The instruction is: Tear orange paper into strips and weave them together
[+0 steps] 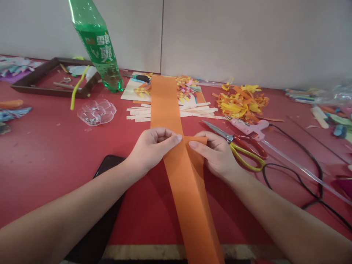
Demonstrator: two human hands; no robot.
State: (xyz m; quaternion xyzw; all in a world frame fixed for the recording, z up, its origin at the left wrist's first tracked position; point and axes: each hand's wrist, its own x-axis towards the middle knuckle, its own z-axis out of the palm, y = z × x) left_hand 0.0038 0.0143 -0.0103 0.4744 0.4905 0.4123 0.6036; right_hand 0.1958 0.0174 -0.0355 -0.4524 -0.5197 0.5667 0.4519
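Observation:
A long orange paper strip (pixel 165 106) runs from the back of the red table down past its front edge, with a lengthwise fold in the near part. My left hand (pixel 156 146) pinches the strip's middle between thumb and fingers. Just to the right, my right hand (pixel 216 152) grips the raised flap of the same paper, thumb on top. Beneath the strip's far part lie pale paper strips (pixel 198 110). Scissors with red and yellow handles (pixel 247 152) rest open beside my right hand.
A green bottle (pixel 100 47) stands at back left near a dark frame (pixel 52 91) and a clear flower-shaped dish (pixel 96 112). Orange and yellow scraps (pixel 242 102), a pink glue gun (pixel 251 128) and its black cable lie right. A black phone (pixel 108 163) is under my left forearm.

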